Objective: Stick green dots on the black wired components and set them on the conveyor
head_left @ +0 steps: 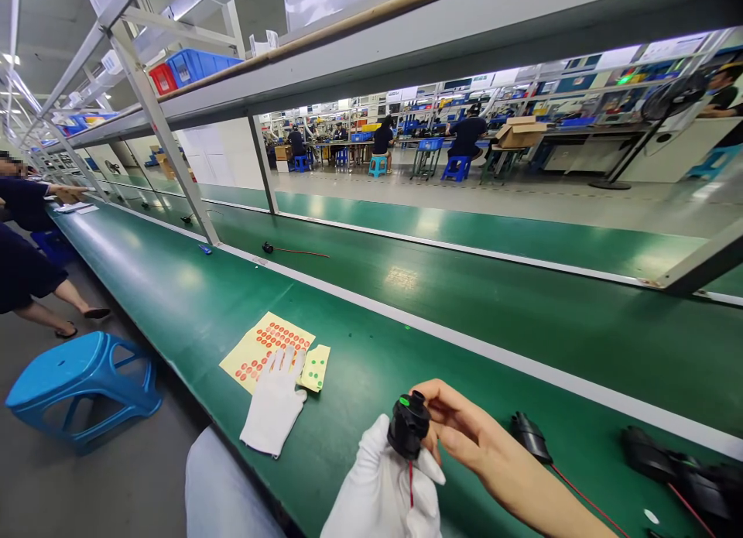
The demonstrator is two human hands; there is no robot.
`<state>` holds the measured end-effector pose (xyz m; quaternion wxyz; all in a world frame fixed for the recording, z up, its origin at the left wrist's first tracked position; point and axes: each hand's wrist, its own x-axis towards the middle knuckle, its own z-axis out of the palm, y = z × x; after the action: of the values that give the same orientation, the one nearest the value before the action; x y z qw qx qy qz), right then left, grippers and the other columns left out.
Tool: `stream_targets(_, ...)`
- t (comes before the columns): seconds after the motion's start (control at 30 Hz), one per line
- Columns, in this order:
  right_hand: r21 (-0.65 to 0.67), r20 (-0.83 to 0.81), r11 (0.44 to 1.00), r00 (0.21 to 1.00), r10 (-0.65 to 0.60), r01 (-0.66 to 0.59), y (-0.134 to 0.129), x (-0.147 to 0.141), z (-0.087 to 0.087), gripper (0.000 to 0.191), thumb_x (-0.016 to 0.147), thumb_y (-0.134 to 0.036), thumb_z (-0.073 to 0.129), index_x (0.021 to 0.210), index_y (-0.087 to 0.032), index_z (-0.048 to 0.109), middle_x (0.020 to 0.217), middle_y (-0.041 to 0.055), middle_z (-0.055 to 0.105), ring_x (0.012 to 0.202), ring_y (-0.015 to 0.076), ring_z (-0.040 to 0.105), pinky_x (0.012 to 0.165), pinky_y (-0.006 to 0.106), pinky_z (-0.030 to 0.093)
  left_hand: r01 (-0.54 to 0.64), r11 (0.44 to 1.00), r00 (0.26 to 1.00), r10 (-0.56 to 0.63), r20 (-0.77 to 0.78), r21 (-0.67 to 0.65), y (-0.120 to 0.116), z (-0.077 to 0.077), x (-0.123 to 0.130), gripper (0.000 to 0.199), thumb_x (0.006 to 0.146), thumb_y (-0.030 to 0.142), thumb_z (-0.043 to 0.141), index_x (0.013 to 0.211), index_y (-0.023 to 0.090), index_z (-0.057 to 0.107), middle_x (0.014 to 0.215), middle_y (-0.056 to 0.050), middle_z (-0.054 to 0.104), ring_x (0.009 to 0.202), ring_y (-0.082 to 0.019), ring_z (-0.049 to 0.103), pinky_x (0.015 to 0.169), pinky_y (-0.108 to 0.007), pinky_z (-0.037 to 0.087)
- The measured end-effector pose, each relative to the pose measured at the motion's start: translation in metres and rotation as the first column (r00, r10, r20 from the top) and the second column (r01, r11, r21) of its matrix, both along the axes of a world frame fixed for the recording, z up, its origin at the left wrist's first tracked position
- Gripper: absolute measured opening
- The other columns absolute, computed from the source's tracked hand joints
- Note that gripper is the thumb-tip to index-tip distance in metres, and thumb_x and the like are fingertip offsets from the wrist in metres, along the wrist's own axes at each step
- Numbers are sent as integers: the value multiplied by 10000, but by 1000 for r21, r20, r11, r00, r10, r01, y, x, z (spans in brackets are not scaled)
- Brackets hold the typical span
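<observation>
My left hand [374,488], in a white glove, is closed around a small black plastic part [408,428] with a short spout on top and a red wire [412,484] hanging down. A green dot [405,402] sits on the part's upper face. My bare right hand [464,433] grips the same part from the right, its fingertips partly hidden behind it. An empty white glove [274,406] lies flat to the left, over a yellow sheet of red round stickers [249,351]. Beside it is a smaller yellow piece with green dots [316,368].
More black parts [529,436] with red wires lie at the right on the green workbench [191,321]. Across the pale strip, another black part [268,248] rests on the belt. A blue stool [63,375] and a person [26,267] are at the left. Metal posts [156,128] carry an overhead shelf.
</observation>
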<state>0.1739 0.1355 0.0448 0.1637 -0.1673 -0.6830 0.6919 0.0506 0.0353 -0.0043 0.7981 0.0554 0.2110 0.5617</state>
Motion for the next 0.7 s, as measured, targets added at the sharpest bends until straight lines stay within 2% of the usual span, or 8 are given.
stream_targets(0.17, 22, 95, 1000, 995, -7, 5, 0, 0, 3, 382, 966, -567, 580, 1156, -235, 581, 1046, 51, 577, 956, 192, 557, 819, 287, 496, -179, 983, 971, 182, -152, 37, -3, -8, 7, 818, 578, 861, 706, 766, 65, 674, 506, -28, 601, 306, -83, 481, 301, -174, 274)
stream_targets(0.27, 25, 83, 1000, 996, -7, 5, -2, 0, 7, 404, 946, -559, 613, 1193, -239, 604, 1122, 80, 609, 1039, 223, 601, 890, 329, 526, -319, 942, 899, 335, -284, 100, -7, -10, 7, 714, 678, 784, 720, 817, 89, 629, 540, -25, 624, 331, -77, 503, 332, -161, 353)
stream_targets(0.33, 36, 60, 999, 998, -4, 2, -2, 0, 7, 430, 935, -577, 620, 1210, -247, 620, 1147, 91, 620, 1062, 236, 618, 909, 343, 535, -349, 926, 860, 378, -343, 145, -9, -7, 6, 662, 709, 762, 714, 823, 127, 566, 531, -5, 615, 319, -76, 484, 329, -166, 367)
stream_targets(0.43, 50, 43, 999, 999, 0, -2, 0, 2, 5, 437, 925, -601, 621, 1218, -276, 640, 1143, 80, 639, 1062, 234, 632, 910, 330, 541, -304, 932, 837, 360, -412, 197, -13, 5, 3, 701, 662, 821, 698, 804, 170, 478, 497, 14, 589, 306, -79, 462, 322, -171, 363)
stream_targets(0.5, 52, 34, 999, 999, 4, -6, 2, 3, 3, 440, 920, -610, 622, 1216, -286, 647, 1135, 75, 644, 1048, 230, 636, 897, 317, 543, -281, 938, 821, 345, -456, 203, -17, 16, 0, 695, 679, 804, 705, 845, 161, 500, 518, 5, 610, 362, -88, 517, 388, -175, 411)
stream_targets(0.57, 60, 18, 998, 1000, 7, -8, 2, 2, 0, 492, 897, -651, 626, 1218, -279, 653, 1115, 78, 641, 1020, 231, 637, 875, 314, 545, -216, 967, 864, 254, -435, 136, -19, 21, 0, 729, 700, 830, 660, 860, 124, 573, 531, -19, 617, 417, -108, 560, 441, -195, 437)
stream_targets(0.63, 72, 5, 997, 1000, -7, 7, -1, -1, -3, 552, 866, -700, 628, 1211, -271, 665, 1077, 72, 635, 974, 226, 630, 849, 310, 542, -175, 983, 920, 180, -347, 45, -17, 17, 3, 776, 724, 875, 573, 798, 105, 627, 506, -26, 579, 427, -117, 546, 454, -216, 430)
stream_targets(0.7, 75, 4, 996, 999, -42, 42, -8, -6, -7, 580, 846, -738, 619, 1158, -255, 689, 1041, 63, 633, 932, 220, 618, 824, 307, 535, -217, 976, 934, 207, -292, -3, -10, 5, 7, 756, 767, 869, 518, 745, 124, 643, 500, -25, 547, 462, -124, 541, 494, -232, 437)
